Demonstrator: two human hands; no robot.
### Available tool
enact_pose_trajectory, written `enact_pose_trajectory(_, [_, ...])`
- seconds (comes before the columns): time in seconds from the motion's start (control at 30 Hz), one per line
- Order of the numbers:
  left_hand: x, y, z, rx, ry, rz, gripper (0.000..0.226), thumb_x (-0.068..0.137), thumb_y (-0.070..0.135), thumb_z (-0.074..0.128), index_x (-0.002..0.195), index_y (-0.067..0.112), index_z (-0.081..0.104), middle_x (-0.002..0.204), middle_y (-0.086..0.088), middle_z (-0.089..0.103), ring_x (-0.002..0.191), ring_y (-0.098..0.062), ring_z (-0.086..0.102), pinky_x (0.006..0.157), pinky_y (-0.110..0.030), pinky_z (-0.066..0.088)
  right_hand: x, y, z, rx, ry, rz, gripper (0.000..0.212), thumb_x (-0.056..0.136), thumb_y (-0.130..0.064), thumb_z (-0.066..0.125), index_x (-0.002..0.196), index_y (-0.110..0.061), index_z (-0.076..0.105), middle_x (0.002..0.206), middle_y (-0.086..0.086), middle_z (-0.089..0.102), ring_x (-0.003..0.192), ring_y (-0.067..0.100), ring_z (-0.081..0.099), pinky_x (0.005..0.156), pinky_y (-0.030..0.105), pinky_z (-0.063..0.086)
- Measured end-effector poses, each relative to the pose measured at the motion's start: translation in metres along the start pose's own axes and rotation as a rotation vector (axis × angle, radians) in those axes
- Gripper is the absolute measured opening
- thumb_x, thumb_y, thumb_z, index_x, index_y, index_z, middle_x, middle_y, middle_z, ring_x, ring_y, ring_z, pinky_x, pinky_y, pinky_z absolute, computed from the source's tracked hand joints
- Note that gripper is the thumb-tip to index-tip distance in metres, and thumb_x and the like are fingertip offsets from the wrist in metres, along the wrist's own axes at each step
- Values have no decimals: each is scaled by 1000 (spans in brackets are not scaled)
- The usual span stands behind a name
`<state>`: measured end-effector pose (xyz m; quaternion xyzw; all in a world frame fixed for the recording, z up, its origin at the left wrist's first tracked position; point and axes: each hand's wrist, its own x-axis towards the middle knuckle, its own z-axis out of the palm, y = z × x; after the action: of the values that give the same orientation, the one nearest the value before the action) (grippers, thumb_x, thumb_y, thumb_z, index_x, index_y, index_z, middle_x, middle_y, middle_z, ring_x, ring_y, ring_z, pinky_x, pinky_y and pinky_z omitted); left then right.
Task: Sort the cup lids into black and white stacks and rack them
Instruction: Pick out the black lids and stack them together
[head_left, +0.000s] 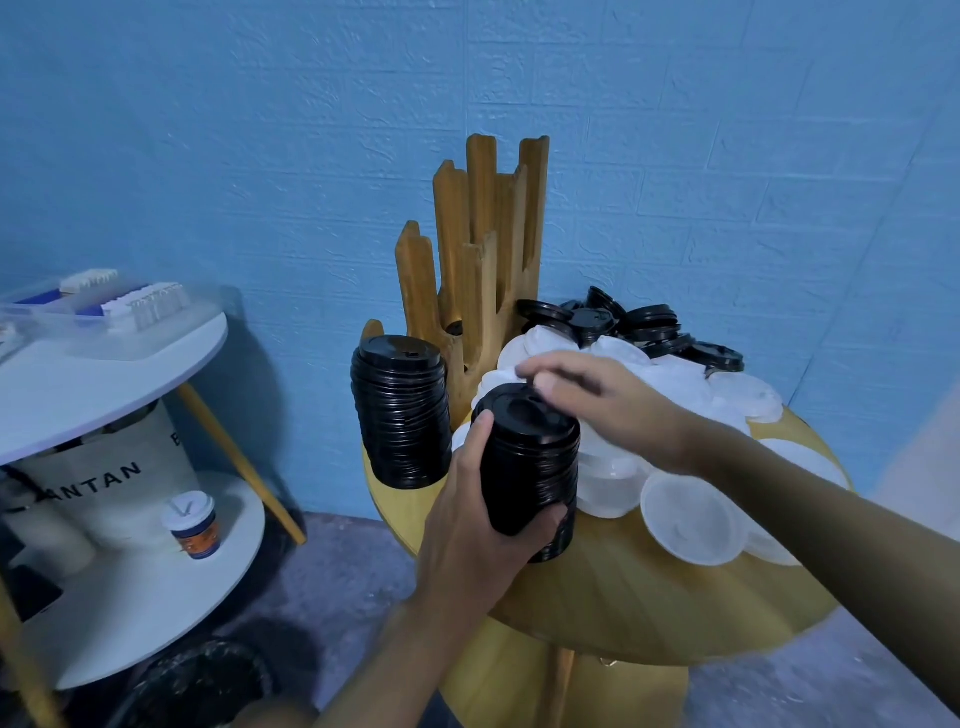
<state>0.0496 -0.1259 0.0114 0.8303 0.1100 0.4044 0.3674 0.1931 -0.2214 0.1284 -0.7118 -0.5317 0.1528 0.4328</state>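
Left hand (480, 525) clamps a black lid stack (532, 467) on the counter (649, 597); right hand (602, 402) touches its top, grip unclear; second black stack (400, 415) stands beside the wooden rack (483, 234)

On my feed the person shows only as two arms and their hands. The left hand (467, 525) and the right hand (618, 410) are both bare, with knuckle creases plain on the back of each. The left forearm (395, 654) is slim and uncovered all the way down to the frame's lower edge. The right forearm (831, 525) is uncovered too, out to the right edge. The right thumbnail (546, 384) looks short and plain, though blur softens the fingertips (525, 368), so I would not swear to it.
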Motion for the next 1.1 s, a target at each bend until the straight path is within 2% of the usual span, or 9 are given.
enact_pose_trajectory(0.13, [-1, -1, 1, -3, -1, -9, 100, 72, 66, 68, 138, 70, -7, 148, 22, 34, 137, -5, 42, 105, -37, 47, 46, 33, -22, -134, 297, 77, 20, 97, -27, 59, 112, -16, 66, 114, -3, 64, 107, 8, 58, 94, 26, 44])
enact_pose_trajectory(0.23, [-1, -4, 2, 0, -13, -22, 101, 70, 67, 68, 137, 72, -9, 146, 26, 35, 135, -3, 43, 103, -35, 47, 83, 56, -35, -239, 322, 170, 27, 96, -22, 60, 118, -8, 64, 117, 3, 59, 107, 16, 54, 91, 23, 40])
enact_pose_trajectory(0.37, [0, -8, 4, 4, -18, -22, 101, 68, 68, 67, 134, 74, -9, 144, 35, 29, 132, 10, 36, 104, -27, 41, 129, 86, -43, -396, 368, 253, 40, 90, -28, 62, 128, -15, 57, 127, 3, 59, 121, 23, 51, 105, 44, 39])
enact_pose_trajectory(0.47, [0, -13, 5, 18, -26, -16, 102, 68, 71, 66, 135, 74, -11, 142, 40, 24, 129, 19, 29, 105, -25, 37, 154, 104, -43, -447, 386, 316, 49, 91, -31, 59, 137, -18, 47, 135, 1, 55, 129, 24, 45, 108, 48, 34])
enact_pose_trajectory(0.63, [-1, -16, 7, 15, -34, -33, 103, 67, 70, 66, 132, 76, -13, 141, 41, 25, 128, 23, 27, 101, -13, 31, 178, 119, -40, -491, 434, 358, 28, 94, -26, 54, 119, -18, 63, 116, 5, 65, 120, 28, 49, 99, 43, 33])
enact_pose_trajectory(0.8, [-1, -15, 6, 22, -37, -51, 102, 65, 73, 64, 129, 78, -16, 142, 39, 25, 130, 15, 31, 103, -19, 34, 181, 119, -38, -499, 478, 373, 16, 86, -9, 53, 82, -22, 62, 82, -3, 62, 97, 26, 58, 85, 37, 30])
enact_pose_trajectory(0.9, [0, -15, 6, 33, -30, -37, 102, 66, 73, 63, 132, 76, -15, 144, 38, 23, 130, 16, 30, 102, -16, 33, 176, 113, -38, -489, 503, 333, 14, 86, -9, 55, 82, -21, 59, 80, -4, 62, 91, 24, 59, 86, 38, 33])
enact_pose_trajectory(0.97, [0, -15, 6, 40, -26, -23, 103, 69, 72, 65, 136, 72, -13, 147, 34, 26, 134, 6, 37, 103, -24, 39, 169, 108, -39, -419, 518, 264, 10, 86, -9, 58, 85, -20, 57, 77, -5, 59, 84, 21, 58, 90, 40, 39])
enact_pose_trajectory(1.1, [1, -15, 5, 38, -22, -18, 102, 70, 72, 64, 138, 70, -12, 150, 27, 29, 137, -4, 40, 106, -33, 43, 137, 81, -37, -139, 524, 46, 18, 87, 0, 61, 97, -11, 50, 73, -2, 47, 66, 11, 44, 68, 22, 43])
